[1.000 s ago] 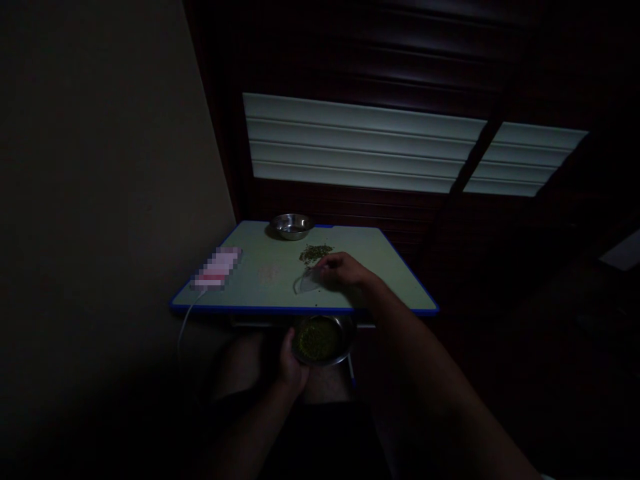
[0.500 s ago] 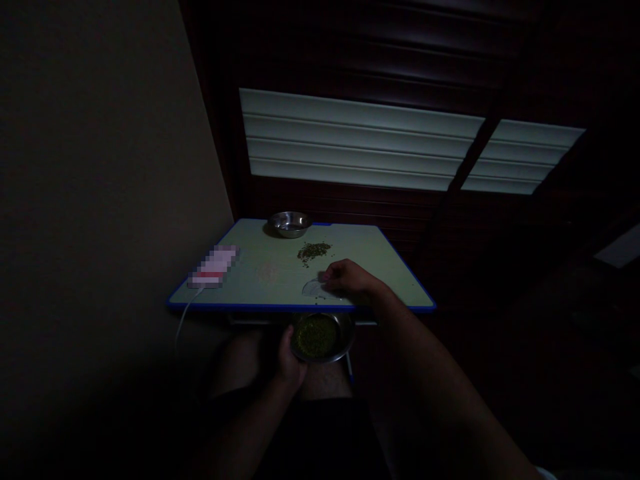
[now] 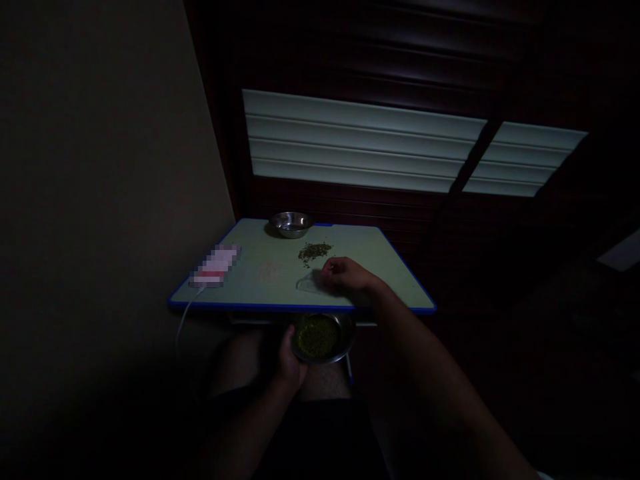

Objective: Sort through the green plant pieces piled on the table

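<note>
The left hand [image 3: 294,365] is partly curled at the near left side of a metal bowl [image 3: 347,335], thumb up by the rim and the other fingers largely hidden beneath. The bowl sits low, above the legs [image 3: 327,383] and just past the near edge of the surface [image 3: 373,250], its mouth facing up and green granules [image 3: 315,335] inside. That placing probably keeps the mouth within easy reach of the edge, while the grip from beneath likely steadies the load.

The right hand [image 3: 347,273] is mostly closed, fingertips pinching a thin clear piece [image 3: 309,284] over the near part of the surface; whether the piece touches down cannot be told. Holding it by one end seems to leave the wider part free. Its long axis runs roughly sideways, the free end pointing left. The bowl is round, with no long axis.

Just beyond the clear piece lies a loose scatter of granules [image 3: 314,251], spread slightly longer from side to side. A second metal bowl [image 3: 293,233] stands upright near the far left edge. A blurred pink object [image 3: 215,267] lies at the left, slanting away, a white cable [image 3: 184,321] hanging from its near end.
</note>
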`<state>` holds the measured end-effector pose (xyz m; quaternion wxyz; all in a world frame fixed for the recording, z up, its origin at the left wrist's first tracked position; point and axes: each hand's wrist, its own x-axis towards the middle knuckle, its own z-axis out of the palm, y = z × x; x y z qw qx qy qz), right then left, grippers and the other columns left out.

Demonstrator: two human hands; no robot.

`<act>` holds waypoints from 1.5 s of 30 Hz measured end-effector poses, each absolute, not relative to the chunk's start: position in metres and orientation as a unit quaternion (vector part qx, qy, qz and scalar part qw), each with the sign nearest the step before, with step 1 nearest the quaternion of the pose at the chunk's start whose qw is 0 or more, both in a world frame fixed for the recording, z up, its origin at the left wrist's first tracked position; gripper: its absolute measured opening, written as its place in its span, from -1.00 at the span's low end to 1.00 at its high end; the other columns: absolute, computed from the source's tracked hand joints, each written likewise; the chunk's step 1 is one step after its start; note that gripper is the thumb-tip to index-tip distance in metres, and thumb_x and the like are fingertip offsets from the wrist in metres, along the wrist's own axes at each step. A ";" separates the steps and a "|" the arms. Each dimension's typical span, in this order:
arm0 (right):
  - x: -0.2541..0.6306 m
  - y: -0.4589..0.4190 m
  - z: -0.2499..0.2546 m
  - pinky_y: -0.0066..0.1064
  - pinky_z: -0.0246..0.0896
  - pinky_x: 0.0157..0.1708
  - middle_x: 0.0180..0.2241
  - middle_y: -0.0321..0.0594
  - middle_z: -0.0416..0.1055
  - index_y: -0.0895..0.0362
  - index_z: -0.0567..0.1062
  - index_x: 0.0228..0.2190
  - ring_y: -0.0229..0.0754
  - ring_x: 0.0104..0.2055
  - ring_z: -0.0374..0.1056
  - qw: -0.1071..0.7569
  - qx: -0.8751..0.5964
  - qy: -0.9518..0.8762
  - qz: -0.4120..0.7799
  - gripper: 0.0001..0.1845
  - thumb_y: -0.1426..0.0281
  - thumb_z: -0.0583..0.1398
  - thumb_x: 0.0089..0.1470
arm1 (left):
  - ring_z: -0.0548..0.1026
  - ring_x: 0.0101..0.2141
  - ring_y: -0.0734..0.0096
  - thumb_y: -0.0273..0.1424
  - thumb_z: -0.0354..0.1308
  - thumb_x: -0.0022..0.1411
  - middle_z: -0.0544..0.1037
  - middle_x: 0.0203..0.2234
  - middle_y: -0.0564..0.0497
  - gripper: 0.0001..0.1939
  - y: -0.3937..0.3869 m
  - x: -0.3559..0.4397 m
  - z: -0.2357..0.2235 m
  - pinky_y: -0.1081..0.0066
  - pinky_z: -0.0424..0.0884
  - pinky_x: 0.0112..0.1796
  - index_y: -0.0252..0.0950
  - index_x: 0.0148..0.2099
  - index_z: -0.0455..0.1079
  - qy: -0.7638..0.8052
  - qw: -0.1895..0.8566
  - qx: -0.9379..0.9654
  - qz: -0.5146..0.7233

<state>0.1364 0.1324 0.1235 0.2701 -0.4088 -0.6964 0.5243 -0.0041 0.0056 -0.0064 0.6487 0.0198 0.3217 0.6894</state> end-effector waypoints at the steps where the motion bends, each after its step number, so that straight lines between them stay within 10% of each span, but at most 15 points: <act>1: 0.134 0.140 0.122 -0.49 0.11 -0.54 -0.57 -0.33 0.38 0.16 0.36 -0.48 -0.33 -0.57 0.22 0.310 -0.422 -0.685 0.506 -0.77 0.39 0.28 -0.25 | 0.54 -0.10 0.12 -0.32 0.10 0.14 0.64 -0.28 -0.13 -0.73 0.006 -0.004 -0.006 0.14 0.40 -0.02 -0.35 -0.20 0.53 0.321 0.647 0.019 0.691; 7: 0.121 0.176 0.097 -0.46 0.19 -0.37 -0.51 -0.34 0.34 0.13 0.33 -0.47 -0.31 -0.45 0.23 0.524 -0.506 -0.605 0.322 -0.87 0.44 0.16 -0.21 | 0.51 -0.05 0.07 -0.30 0.11 0.13 0.64 -0.28 -0.15 -0.70 0.005 -0.005 -0.008 0.11 0.40 -0.01 -0.36 -0.16 0.52 0.315 0.654 0.019 0.688; 45: 0.120 0.172 0.084 -0.35 0.20 -0.17 -0.36 -0.22 0.51 0.12 0.56 -0.39 -0.17 -0.27 0.36 0.386 -0.454 -0.784 0.175 -0.85 0.44 0.19 -0.05 | 0.50 -0.04 0.06 -0.28 0.09 0.14 0.63 -0.22 -0.16 -0.66 0.004 -0.007 -0.010 0.13 0.38 0.01 -0.37 -0.13 0.52 0.318 0.662 0.032 0.678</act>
